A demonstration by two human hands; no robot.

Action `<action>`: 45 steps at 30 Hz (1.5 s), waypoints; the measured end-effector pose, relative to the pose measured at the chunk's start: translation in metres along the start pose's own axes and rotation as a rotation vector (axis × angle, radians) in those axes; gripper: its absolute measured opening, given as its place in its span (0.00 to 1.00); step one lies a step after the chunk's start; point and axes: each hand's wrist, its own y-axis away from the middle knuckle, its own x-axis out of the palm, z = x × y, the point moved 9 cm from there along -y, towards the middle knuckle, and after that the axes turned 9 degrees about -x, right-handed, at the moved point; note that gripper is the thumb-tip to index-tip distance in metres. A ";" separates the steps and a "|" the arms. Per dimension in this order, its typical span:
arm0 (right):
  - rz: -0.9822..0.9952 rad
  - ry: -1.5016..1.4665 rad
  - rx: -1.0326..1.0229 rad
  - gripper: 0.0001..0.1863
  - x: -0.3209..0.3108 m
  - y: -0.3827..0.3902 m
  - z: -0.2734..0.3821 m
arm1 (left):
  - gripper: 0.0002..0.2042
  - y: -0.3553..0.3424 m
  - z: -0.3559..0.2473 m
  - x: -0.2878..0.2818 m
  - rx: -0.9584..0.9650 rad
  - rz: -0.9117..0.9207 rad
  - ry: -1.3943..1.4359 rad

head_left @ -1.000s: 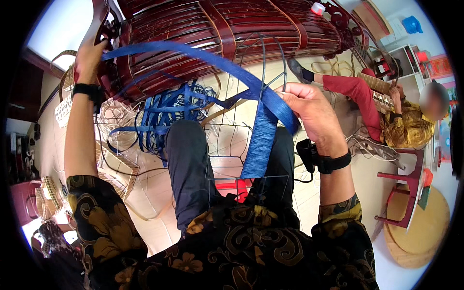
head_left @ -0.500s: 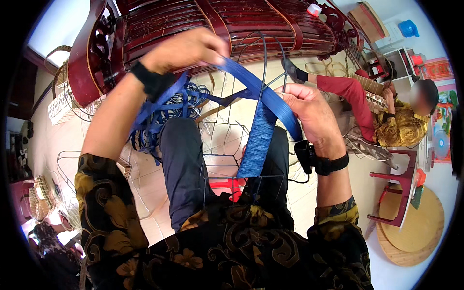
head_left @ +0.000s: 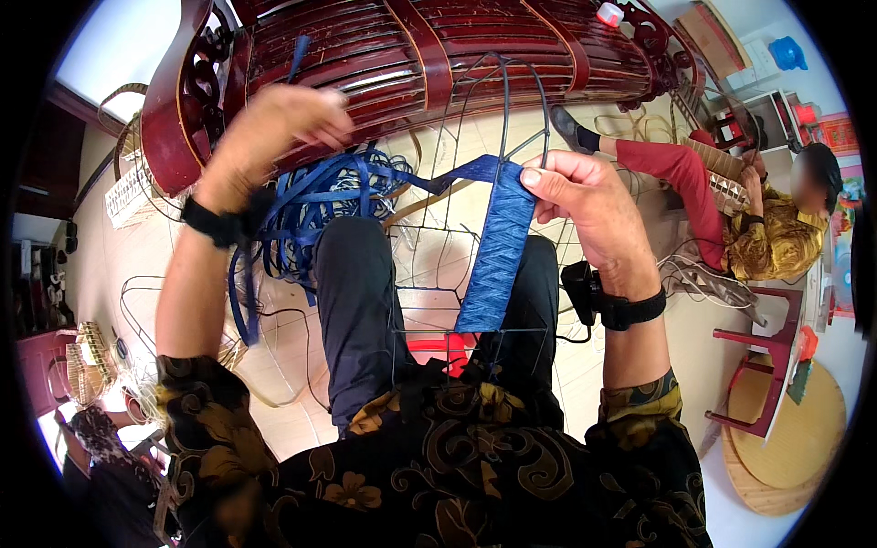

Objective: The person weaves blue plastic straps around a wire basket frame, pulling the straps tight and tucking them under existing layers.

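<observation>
My right hand (head_left: 585, 196) pinches the top of the blue strap wrapping (head_left: 498, 256), thumb in front. The wrapping covers a band of the black wire frame (head_left: 505, 100) in close, slanting turns. From its top a loose length of blue strap (head_left: 466, 171) runs left toward a tangled heap of blue strap (head_left: 320, 196) beside my left knee. My left hand (head_left: 288, 123), smeared by motion, is raised in front of the bench, left of the frame. A short blue strap end (head_left: 300, 55) shows above it; whether the fingers hold strap is unclear.
A dark red slatted wooden bench (head_left: 356, 64) stands ahead. Another person (head_left: 776, 219) sits at the right, handling a woven piece. A red stool (head_left: 763, 356) and round tan boards (head_left: 786, 438) stand at the lower right. Woven baskets (head_left: 87, 365) lie at the left.
My left hand has swung left and down, away from the frame. The broad blue loop between my hands is gone from the front, and my right hand now pinches the wrapping's top.
</observation>
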 end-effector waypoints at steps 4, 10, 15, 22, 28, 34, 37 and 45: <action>-0.026 -0.015 -0.010 0.11 0.000 0.001 -0.001 | 0.31 0.028 -0.023 0.140 -0.208 0.413 0.566; -0.055 -0.074 -0.060 0.10 0.004 0.000 -0.004 | 0.24 0.019 -0.028 0.192 -0.287 0.501 1.272; -0.061 -0.149 -0.100 0.09 0.008 -0.002 -0.008 | 0.17 0.009 -0.028 0.187 -0.214 0.371 1.429; -0.068 -0.189 -0.125 0.09 0.010 -0.001 -0.011 | 0.12 0.008 -0.030 0.193 -0.220 0.381 1.659; -0.072 -0.156 -0.142 0.09 0.007 -0.002 -0.011 | 0.07 0.013 -0.023 0.164 -0.177 -0.035 1.456; -0.041 -0.197 -0.153 0.09 0.014 0.001 -0.008 | 0.07 0.028 -0.030 0.143 -0.076 -0.229 1.279; 0.012 -0.238 -0.170 0.08 0.018 -0.001 -0.010 | 0.07 0.033 -0.027 0.138 -0.089 -0.301 1.290; 0.107 -0.157 -0.126 0.09 0.033 0.002 -0.038 | 0.08 0.037 -0.031 0.137 -0.043 -0.350 1.285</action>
